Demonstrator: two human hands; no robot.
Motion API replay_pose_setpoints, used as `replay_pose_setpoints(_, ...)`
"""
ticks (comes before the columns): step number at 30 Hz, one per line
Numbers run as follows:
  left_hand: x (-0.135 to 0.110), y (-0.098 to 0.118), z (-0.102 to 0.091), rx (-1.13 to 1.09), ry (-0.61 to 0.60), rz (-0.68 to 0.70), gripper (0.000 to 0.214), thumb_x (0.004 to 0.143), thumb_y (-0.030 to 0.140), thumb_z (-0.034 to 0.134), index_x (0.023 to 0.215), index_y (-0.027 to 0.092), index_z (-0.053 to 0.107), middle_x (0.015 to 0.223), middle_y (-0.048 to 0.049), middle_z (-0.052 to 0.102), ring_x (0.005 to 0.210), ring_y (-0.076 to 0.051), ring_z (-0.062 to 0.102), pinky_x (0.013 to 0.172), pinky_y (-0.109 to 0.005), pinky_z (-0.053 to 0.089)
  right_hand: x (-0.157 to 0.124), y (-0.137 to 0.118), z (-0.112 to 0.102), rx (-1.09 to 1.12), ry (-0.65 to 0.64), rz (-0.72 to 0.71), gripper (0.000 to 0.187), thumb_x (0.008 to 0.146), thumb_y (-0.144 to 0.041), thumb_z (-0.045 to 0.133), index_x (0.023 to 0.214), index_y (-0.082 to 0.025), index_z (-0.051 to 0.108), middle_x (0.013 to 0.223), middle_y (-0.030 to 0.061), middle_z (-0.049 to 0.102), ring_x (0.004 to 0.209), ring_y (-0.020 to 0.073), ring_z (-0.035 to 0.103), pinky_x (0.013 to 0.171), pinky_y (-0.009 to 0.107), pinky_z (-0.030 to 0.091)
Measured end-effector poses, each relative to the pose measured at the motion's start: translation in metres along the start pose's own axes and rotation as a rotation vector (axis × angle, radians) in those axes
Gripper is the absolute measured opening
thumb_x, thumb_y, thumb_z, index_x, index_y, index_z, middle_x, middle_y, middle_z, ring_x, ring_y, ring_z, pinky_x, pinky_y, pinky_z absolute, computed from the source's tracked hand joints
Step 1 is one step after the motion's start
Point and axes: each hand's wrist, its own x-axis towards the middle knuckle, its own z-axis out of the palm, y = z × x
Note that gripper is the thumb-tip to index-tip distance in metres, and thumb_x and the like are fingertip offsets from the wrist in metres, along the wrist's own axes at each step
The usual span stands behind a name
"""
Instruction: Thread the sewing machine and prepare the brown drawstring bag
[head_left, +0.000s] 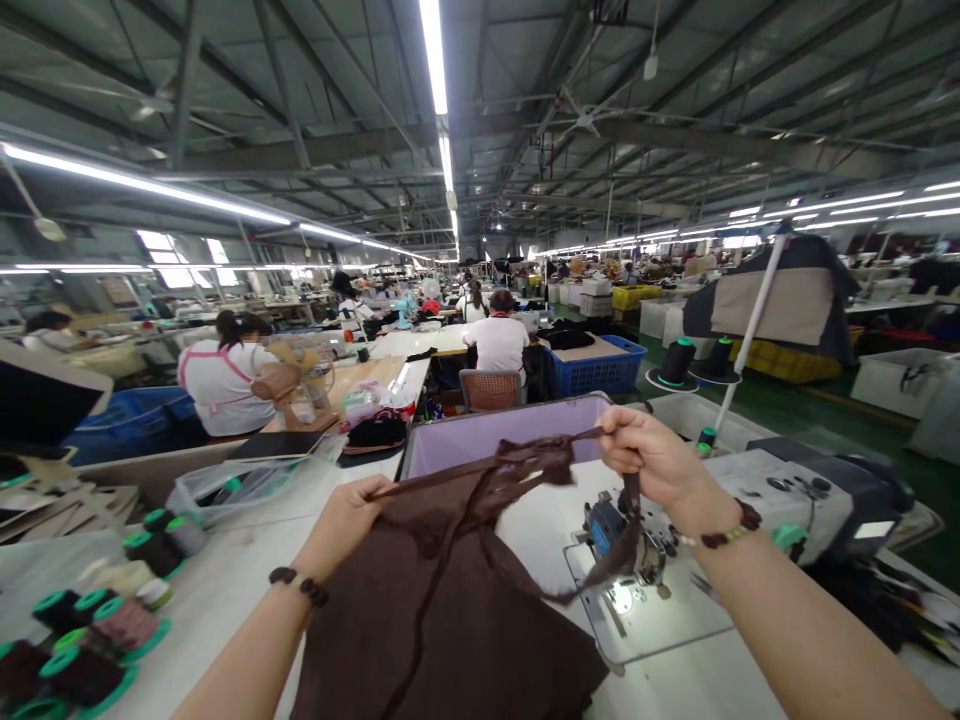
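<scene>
Up front, both hands hold the dark brown knit garment (pixel 450 610) off the white worktable (pixel 225 590): left hand (pixel 345 520) pinched shut on its top edge, right hand (pixel 649 455) closed round the thin brown strap (pixel 517 455), pulled taut btwn them, prob. to straighten it. Rest of cloth drapes down w/ a loose strap end hanging over the white sewing machine (pixel 795 500); green-capped thread spools (pixel 82 640) sit well left.

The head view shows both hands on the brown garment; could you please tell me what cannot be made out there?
- Left hand fingertips: tucked behind the brown garment, head view.
- Garment's lower hem: cut off by the bottom edge.
- Sewing machine needle: hidden behind the hanging strap and right hand.
- Thread spools: partly cut off at the left corner.
- Distant workers: too small for detail.
</scene>
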Motion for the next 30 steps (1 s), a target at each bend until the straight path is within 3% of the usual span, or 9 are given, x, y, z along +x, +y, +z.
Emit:
replay_pose_setpoints(4, 0.003, -0.011, -0.021, 0.083, 0.165, -0.075, 0.029, 0.068, 0.045, 0.05, 0.058, 0.018, 0.055, 0.054, 0.0023, 0.05, 0.06, -0.016, 0.044, 0.055, -0.023, 0.031, 0.0, 0.006, 0.003, 0.028, 0.049, -0.036, 0.011, 0.045, -0.009, 0.054, 0.054, -0.014, 0.052, 0.043, -0.0044, 0.047, 0.032, 0.0002, 0.019, 0.037, 0.018, 0.005)
replay_pose_setpoints(7, 0.002, -0.016, -0.028, 0.095, 0.126, -0.107, 0.026, 0.065, 0.043, 0.054, 0.06, 0.018, 0.059, 0.052, 0.0026, 0.051, 0.055, -0.015, 0.045, 0.05, -0.023, 0.031, 0.004, 0.008, 0.01, 0.026, 0.01, -0.059, 0.01, 0.047, -0.008, 0.054, 0.055, -0.014, 0.054, 0.044, -0.0043, 0.047, 0.032, -0.0001, 0.021, 0.036, 0.017, 0.007)
replay_pose_setpoints(10, -0.003, -0.018, -0.026, 0.052, -0.057, -0.103, 0.026, 0.065, 0.042, 0.059, 0.07, 0.016, 0.064, 0.058, 0.0013, 0.057, 0.057, -0.016, 0.049, 0.051, -0.023, 0.036, 0.011, 0.015, 0.02, 0.006, -0.103, 0.015, 0.019, 0.05, -0.008, 0.054, 0.068, -0.014, 0.059, 0.063, -0.0005, 0.06, 0.034, 0.0002, 0.028, 0.036, 0.016, 0.015)
replay_pose_setpoints(14, -0.011, -0.01, -0.012, -0.067, -0.482, -0.049, 0.052, 0.056, 0.035, 0.072, 0.103, 0.018, 0.06, 0.088, -0.0033, 0.066, 0.082, -0.021, 0.06, 0.07, -0.027, 0.046, 0.016, 0.029, 0.037, -0.094, -0.285, 0.142, 0.042, 0.051, -0.004, 0.047, 0.089, -0.016, 0.06, 0.104, 0.0065, 0.06, 0.035, -0.0004, 0.033, 0.036, 0.018, 0.021)
replay_pose_setpoints(16, -0.013, 0.003, 0.0, -0.108, -0.542, -0.021, 0.063, 0.055, 0.031, 0.074, 0.114, 0.02, 0.055, 0.108, -0.007, 0.062, 0.097, -0.024, 0.058, 0.082, -0.032, 0.045, 0.017, 0.035, 0.045, -0.114, -0.344, 0.162, 0.046, 0.051, -0.004, 0.045, 0.092, -0.016, 0.06, 0.108, 0.0077, 0.059, 0.035, -0.0008, 0.032, 0.035, 0.018, 0.02)
replay_pose_setpoints(20, -0.017, 0.043, 0.03, -0.133, -0.318, 0.104, 0.045, 0.069, 0.034, 0.064, 0.11, 0.018, 0.057, 0.116, -0.0102, 0.058, 0.104, -0.024, 0.055, 0.09, -0.036, 0.043, 0.015, 0.041, 0.057, -0.111, -0.406, 0.184, 0.044, 0.053, -0.005, 0.044, 0.093, -0.015, 0.059, 0.103, 0.0077, 0.06, 0.036, -0.0004, 0.033, 0.035, 0.017, 0.018)
replay_pose_setpoints(23, -0.018, 0.066, 0.053, -0.216, -0.275, 0.19, 0.042, 0.071, 0.031, 0.061, 0.11, 0.017, 0.056, 0.113, -0.0088, 0.06, 0.1, -0.022, 0.056, 0.089, -0.033, 0.044, 0.014, 0.041, 0.061, -0.125, -0.425, 0.193, 0.042, 0.055, -0.007, 0.046, 0.095, -0.015, 0.058, 0.099, 0.0067, 0.062, 0.036, 0.0007, 0.034, 0.035, 0.017, 0.019)
replay_pose_setpoints(27, -0.015, 0.077, 0.07, -0.124, -0.173, 0.228, 0.016, 0.075, 0.028, 0.052, 0.08, 0.016, 0.061, 0.079, -0.0035, 0.065, 0.076, -0.018, 0.058, 0.072, -0.029, 0.045, 0.013, 0.039, 0.061, -0.117, -0.391, 0.154, 0.036, 0.056, -0.009, 0.048, 0.09, -0.013, 0.059, 0.092, 0.007, 0.063, 0.038, 0.0014, 0.036, 0.037, 0.017, 0.022)
replay_pose_setpoints(30, -0.013, 0.075, 0.069, -0.046, -0.059, 0.233, 0.02, 0.079, 0.032, 0.042, 0.07, 0.018, 0.052, 0.064, -0.0002, 0.055, 0.063, -0.016, 0.052, 0.06, -0.026, 0.041, 0.012, 0.04, 0.058, -0.114, -0.303, 0.133, 0.029, 0.054, -0.01, 0.049, 0.08, -0.012, 0.058, 0.079, 0.0054, 0.064, 0.037, 0.002, 0.034, 0.037, 0.017, 0.021)
